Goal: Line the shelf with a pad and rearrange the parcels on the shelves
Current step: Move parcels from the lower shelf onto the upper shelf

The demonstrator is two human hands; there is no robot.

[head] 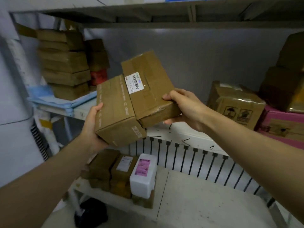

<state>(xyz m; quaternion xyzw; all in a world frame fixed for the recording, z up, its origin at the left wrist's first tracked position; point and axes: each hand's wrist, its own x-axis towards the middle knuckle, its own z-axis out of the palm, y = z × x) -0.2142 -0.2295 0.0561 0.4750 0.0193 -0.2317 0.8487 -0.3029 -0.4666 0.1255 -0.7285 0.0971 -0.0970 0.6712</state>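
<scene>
Hands (92,124) (182,106) (raised) gripping two boxes (131,102)

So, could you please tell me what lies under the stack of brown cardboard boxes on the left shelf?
The stack of brown cardboard boxes rests on a light blue pad that lines the shelf. The boxes hide the pad's middle.

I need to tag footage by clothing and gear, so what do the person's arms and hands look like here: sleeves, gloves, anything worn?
Both arms are bare along all of their visible length, with no sleeves showing. The left hand and right hand wear no gloves. No watch, bracelet or ring is visible on either wrist or on the fingers that show, and there are no markings or cables.
</scene>
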